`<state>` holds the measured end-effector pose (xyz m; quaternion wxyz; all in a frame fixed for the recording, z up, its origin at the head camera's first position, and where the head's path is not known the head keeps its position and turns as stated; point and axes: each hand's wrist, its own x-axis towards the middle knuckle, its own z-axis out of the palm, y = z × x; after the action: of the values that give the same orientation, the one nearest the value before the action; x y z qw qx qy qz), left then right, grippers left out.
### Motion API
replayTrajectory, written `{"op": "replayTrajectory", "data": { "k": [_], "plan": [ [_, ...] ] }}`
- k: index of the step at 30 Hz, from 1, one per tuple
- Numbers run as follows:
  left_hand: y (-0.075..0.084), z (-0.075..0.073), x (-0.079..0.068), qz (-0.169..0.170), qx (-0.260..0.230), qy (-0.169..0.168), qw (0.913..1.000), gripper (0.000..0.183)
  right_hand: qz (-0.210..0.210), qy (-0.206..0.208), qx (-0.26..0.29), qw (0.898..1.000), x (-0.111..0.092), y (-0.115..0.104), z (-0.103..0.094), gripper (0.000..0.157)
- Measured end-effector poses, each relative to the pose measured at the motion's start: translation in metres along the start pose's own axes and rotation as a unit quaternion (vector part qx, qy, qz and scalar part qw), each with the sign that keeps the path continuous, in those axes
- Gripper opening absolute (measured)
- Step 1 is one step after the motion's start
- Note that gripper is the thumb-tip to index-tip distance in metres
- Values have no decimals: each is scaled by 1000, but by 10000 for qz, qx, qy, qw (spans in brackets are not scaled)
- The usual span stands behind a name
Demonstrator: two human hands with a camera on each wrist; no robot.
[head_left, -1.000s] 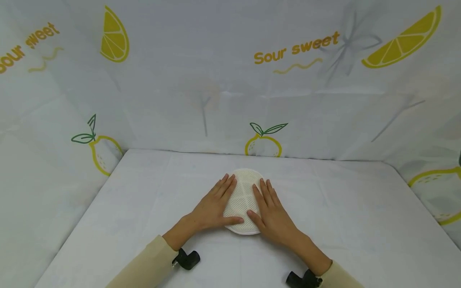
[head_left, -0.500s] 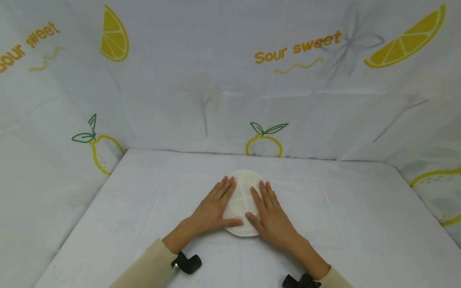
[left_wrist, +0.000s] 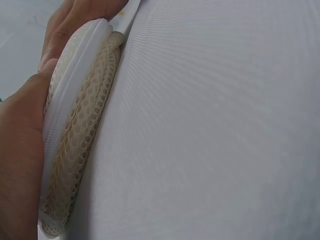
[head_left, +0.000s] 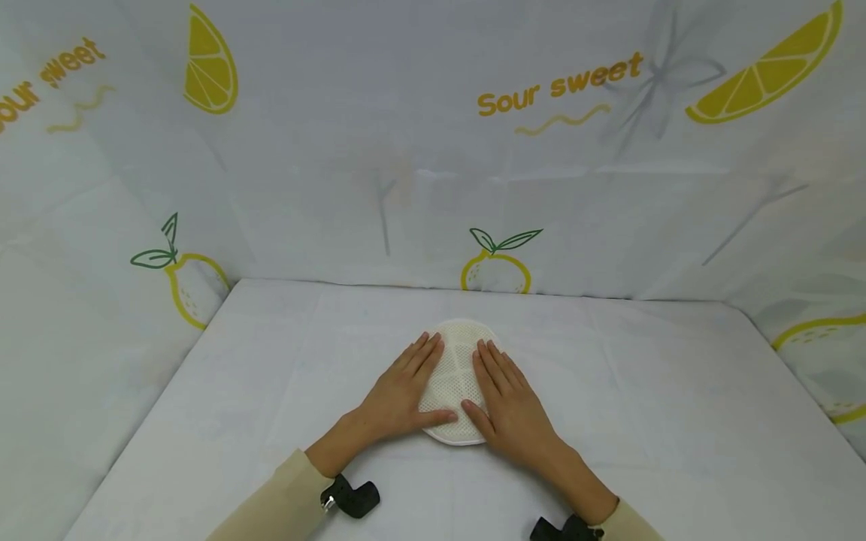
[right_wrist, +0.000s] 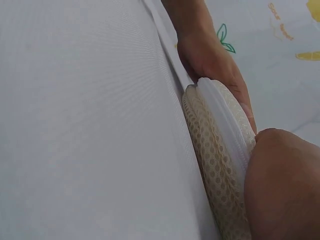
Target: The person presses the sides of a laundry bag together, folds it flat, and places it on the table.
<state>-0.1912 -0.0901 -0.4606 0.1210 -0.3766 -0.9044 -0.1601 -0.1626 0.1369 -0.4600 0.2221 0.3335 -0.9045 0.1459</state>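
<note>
A round, flattened cream mesh laundry bag [head_left: 456,379] lies on the white table in the head view. My left hand [head_left: 395,396] rests flat on its left side, thumb pointing inward across the near part. On the right side my right hand [head_left: 516,413] presses down with straight fingers held close together. Both wrist views show the bag edge-on: a white zipper band [left_wrist: 82,70] runs round the top rim, and the honeycomb mesh side [right_wrist: 212,145] is squashed into folds beneath it. The palms hide parts of the bag's left and right edges.
The white-covered table [head_left: 643,391] ends at a back wall of white cloth [head_left: 304,165] printed with lemons and lettering. Similar cloth hangs at both sides. A black wrist camera [head_left: 355,498] sits below the left wrist, another [head_left: 564,528] below the right.
The fingers of my right hand have drawn closer together and moved slightly inward over the bag. My left hand stays nearly still, and the bag remains flat in about the same place.
</note>
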Motion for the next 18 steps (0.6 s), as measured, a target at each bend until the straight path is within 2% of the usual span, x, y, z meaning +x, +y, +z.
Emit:
{"op": "replayTrajectory", "data": {
  "k": [8, 18],
  "plan": [
    [1, -1, -1, 9, -23, 13, 10000, 100, 289, -30, 334, 9990, -1, -2, 2, 70],
    [1, -1, -3, -86, -229, 53, 9997, 101, 448, -192, 581, 9971, -2, -7, 1, 68]
  ]
}}
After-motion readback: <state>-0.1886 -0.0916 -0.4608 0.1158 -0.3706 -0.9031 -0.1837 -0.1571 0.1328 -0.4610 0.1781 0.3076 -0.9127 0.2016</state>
